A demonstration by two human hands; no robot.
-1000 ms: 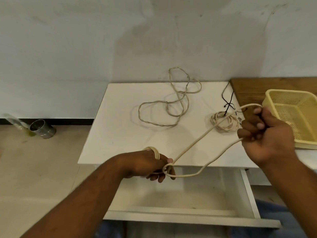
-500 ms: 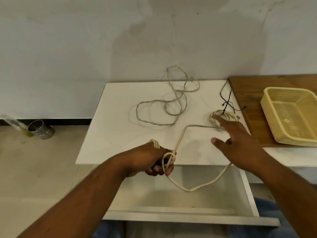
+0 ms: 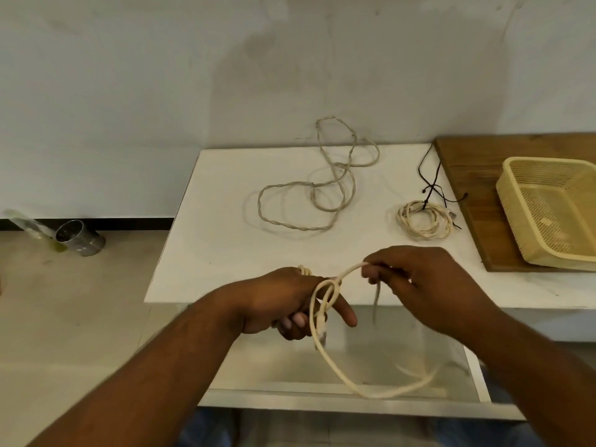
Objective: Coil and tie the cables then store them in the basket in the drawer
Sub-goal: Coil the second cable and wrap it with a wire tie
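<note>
My left hand (image 3: 283, 301) grips a small coil of cream cable (image 3: 325, 304) over the open white drawer (image 3: 354, 366), with turns wound around the fingers. A long slack loop of the same cable hangs down into the drawer. My right hand (image 3: 419, 285) pinches the cable just right of the left hand, at the table's front edge. A tied cream coil (image 3: 424, 219) lies on the white table (image 3: 225, 221) at the right. A loose grey twisted cable (image 3: 322, 188) sprawls at the back. The yellow mesh basket (image 3: 548, 208) sits on a wooden board (image 3: 467, 175).
A thin black cord (image 3: 432, 182) lies beside the tied coil, near the board's edge. On the floor at the left stands a metal can (image 3: 77, 237) with a clear bottle next to it. The wall runs right behind the table.
My right hand has come back from the tied coil and taken hold of the cable close to my left hand. The slack loop has dropped lower into the drawer.
</note>
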